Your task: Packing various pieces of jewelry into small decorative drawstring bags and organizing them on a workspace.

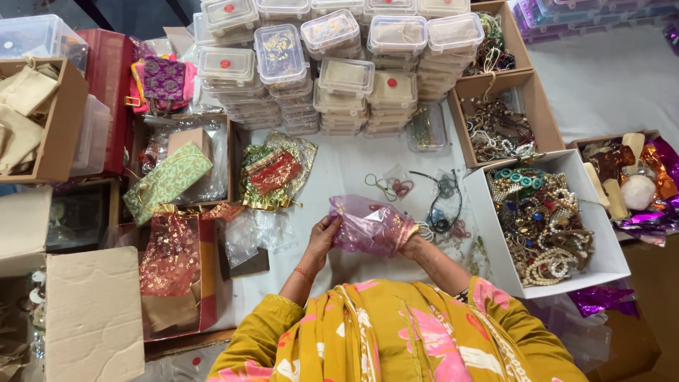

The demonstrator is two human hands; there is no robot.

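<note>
Holding a sheer purple organza pouch (369, 225) above the near middle of the desk (346, 166), the person works it with both hands. The left hand (324, 237) has its grip pinching the pouch's left edge, fingers curled onto the fabric. The right hand (409, 237) is mostly wrapped by the pouch's gold-trimmed mouth, so its grip is hidden and I cannot tell how the fingers stand. A red beaded bracelet (304, 273) sits on the left wrist.

Just beyond the pouch, on the white desk cover, lie loose hair ties and cords (424, 194). To the left of them rests a gold and red brocade pouch (274, 172) on clear wrapping. Along the far edge stand stacks of clear lidded plastic boxes (332, 64), several with red dot stickers. At the right side, a white open box (544, 226) is heaped with pearl and bead jewellery, its near corner close to the right forearm. Behind it a cardboard box (498, 117) holds more tangled necklaces. Farther right another box (629, 173) carries shiny purple and orange wrappers.

At the left side, a green patterned gift box (166, 180) leans in a cardboard carton, and a red net bag (170, 255) lies near the left elbow. Cream cloth bags (25, 106) fill a carton at the far left corner.
</note>
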